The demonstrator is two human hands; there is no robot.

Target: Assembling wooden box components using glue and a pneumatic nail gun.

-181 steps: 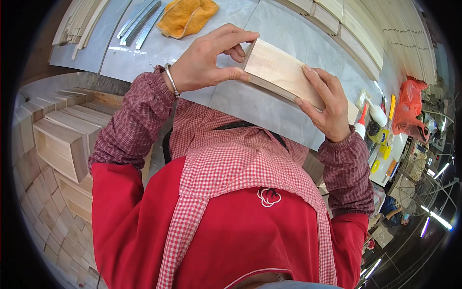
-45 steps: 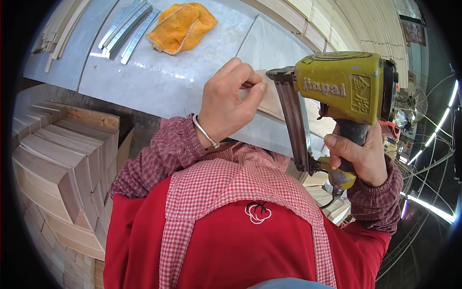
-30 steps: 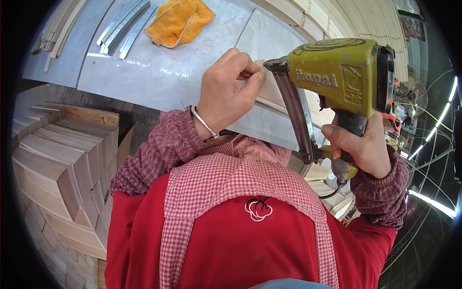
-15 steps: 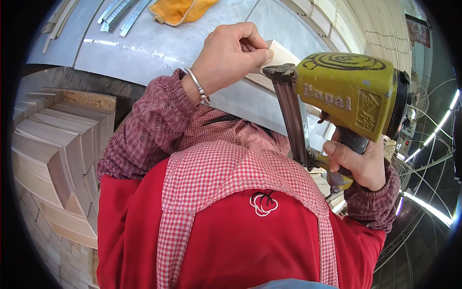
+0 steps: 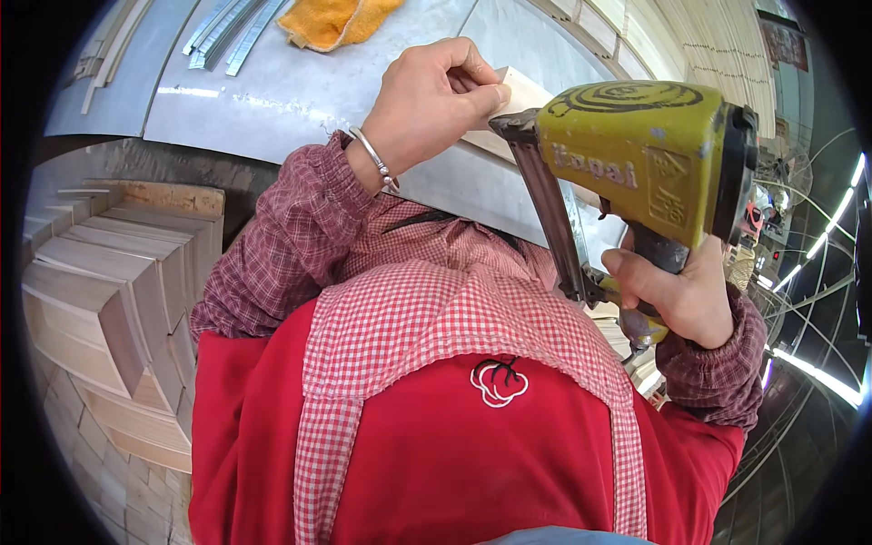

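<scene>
My right hand is closed round the dark grip of a yellow-green nail gun, its magazine slanting down toward me. The gun's nose meets the near end of a pale wooden piece, close to my left fingertips. My left hand pinches the end of that wooden piece between thumb and curled fingers. The piece lies over the metal-topped table, and the gun hides part of it.
Strips of silver staples and an orange cloth lie at the table's far side. Stacked wooden boards stand low at the left. More pale wooden pieces are piled at the back right.
The nail gun has shifted slightly left and up with my right hand, its nose now closer against the wooden piece. My left hand keeps its pinch, almost in place.
</scene>
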